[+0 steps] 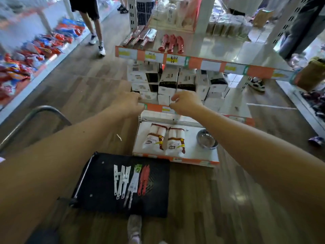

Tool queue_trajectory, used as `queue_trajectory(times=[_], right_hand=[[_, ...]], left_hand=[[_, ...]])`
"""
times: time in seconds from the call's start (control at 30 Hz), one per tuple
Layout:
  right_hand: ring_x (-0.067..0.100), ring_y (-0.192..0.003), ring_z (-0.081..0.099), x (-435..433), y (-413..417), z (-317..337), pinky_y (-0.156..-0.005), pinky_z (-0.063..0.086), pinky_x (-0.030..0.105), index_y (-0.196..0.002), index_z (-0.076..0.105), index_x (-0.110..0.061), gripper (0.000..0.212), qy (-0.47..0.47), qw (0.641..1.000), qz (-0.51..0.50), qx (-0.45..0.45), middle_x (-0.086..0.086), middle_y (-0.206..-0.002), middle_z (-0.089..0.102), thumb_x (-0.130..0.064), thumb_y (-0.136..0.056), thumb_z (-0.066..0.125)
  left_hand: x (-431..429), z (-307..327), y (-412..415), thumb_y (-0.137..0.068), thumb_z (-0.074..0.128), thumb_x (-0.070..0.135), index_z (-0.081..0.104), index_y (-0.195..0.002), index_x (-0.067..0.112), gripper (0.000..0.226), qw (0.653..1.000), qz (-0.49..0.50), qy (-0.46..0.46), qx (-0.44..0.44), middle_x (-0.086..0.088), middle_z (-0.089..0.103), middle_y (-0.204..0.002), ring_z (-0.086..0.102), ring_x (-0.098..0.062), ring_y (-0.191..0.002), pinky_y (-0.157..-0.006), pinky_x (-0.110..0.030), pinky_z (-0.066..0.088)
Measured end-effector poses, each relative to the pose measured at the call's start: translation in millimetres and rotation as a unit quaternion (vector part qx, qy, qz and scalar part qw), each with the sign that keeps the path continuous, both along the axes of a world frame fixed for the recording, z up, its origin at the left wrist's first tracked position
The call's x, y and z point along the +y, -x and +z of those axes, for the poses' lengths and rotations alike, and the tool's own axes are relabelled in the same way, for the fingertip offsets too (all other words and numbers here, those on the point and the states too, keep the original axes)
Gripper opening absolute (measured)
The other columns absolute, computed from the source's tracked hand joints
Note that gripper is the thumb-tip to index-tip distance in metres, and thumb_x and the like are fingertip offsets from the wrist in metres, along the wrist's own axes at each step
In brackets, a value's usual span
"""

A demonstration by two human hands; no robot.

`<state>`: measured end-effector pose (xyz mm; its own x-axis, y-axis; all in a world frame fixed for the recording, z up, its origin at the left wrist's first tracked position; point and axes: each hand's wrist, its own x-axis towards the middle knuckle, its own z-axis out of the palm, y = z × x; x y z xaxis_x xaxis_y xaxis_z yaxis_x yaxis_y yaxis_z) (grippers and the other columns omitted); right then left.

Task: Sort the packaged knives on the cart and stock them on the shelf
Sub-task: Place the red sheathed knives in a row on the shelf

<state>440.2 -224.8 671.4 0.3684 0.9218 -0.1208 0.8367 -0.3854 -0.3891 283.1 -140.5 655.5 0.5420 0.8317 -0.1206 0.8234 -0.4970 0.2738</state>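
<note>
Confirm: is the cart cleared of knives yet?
No, white knives, a green-topped pack and red knives lie in a row on the cart.

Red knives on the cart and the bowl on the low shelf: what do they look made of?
Red knives: apparently matte plastic, one even red along the whole length with no metal glint. Any blade may sit under a cover; too small to tell.
Bowl: metal, probably stainless steel. It is polished grey with bright reflections inside.

Single head view (wide-angle), facing forward and down; cart point(98, 182) close below, shelf point(193, 63) just ahead.
</note>
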Motion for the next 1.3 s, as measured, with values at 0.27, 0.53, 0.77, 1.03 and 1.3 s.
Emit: queue_trajectory(times=[0.27, 0.53, 0.77, 1.03, 1.3], right_hand=[[0.025, -0.107, 0.059, -26, 40, -49, -0.091, 0.052, 0.037, -0.119, 0.061, -0.008, 0.034, 0.043, 0.998, -0.013, 0.036, 0.009, -0.122, 0.061, -0.023, -0.090, 0.053], [0.026, -0.112, 0.056, -22, 68, -144, -0.093, 0.047, 0.035, -0.123, 0.059, -0.009, 0.036, 0.124, 0.987, -0.062, 0.085, 0.011, -0.129, 0.057, -0.026, -0.092, 0.052], [0.025, -0.106, 0.054, -10, 74, -259, -0.086, 0.046, 0.032, -0.123, 0.057, -0.007, 0.037, 0.174, 0.976, -0.086, 0.099, 0.013, -0.123, 0.057, -0.025, -0.090, 0.053], [0.024, -0.103, 0.059, -21, 88, -442, -0.088, 0.051, 0.036, -0.113, 0.062, -0.013, 0.027, 0.209, 0.959, -0.131, 0.137, 0.008, -0.117, 0.063, -0.027, -0.091, 0.056], [0.017, -0.096, 0.059, -33, 96, -616, -0.079, 0.049, 0.028, -0.116, 0.061, -0.014, 0.031, 0.169, 0.945, -0.202, 0.194, 0.004, -0.113, 0.064, -0.032, -0.091, 0.057]], left_hand=[[-23, -47, 39, -0.088, 0.050, 0.028, 0.058, -0.117, 0.013, 0.034, 0.999, -0.018, 0.039, 0.012, -0.012, 0.062, -0.120, 0.058, -0.031, -0.107, -0.088, -0.039, 0.048], [-8, -143, 61, -0.090, 0.049, 0.029, 0.057, -0.120, 0.008, 0.037, 0.991, -0.044, 0.120, 0.025, -0.011, 0.059, -0.125, 0.056, -0.027, -0.111, -0.085, -0.031, 0.043], [-2, -266, 76, -0.089, 0.050, 0.022, 0.062, -0.099, 0.007, 0.021, 0.983, -0.038, 0.175, 0.042, -0.012, 0.064, -0.103, 0.056, -0.024, -0.086, -0.073, -0.031, 0.043], [-23, -447, 76, -0.090, 0.051, 0.022, 0.061, -0.104, 0.011, 0.020, 0.955, 0.039, 0.291, 0.043, -0.011, 0.062, -0.109, 0.058, -0.026, -0.100, -0.086, -0.032, 0.046], [-54, -624, 67, -0.092, 0.054, 0.027, 0.057, -0.114, 0.004, 0.033, 0.936, 0.094, 0.336, 0.054, -0.015, 0.060, -0.115, 0.055, -0.032, -0.110, -0.089, -0.034, 0.044]])
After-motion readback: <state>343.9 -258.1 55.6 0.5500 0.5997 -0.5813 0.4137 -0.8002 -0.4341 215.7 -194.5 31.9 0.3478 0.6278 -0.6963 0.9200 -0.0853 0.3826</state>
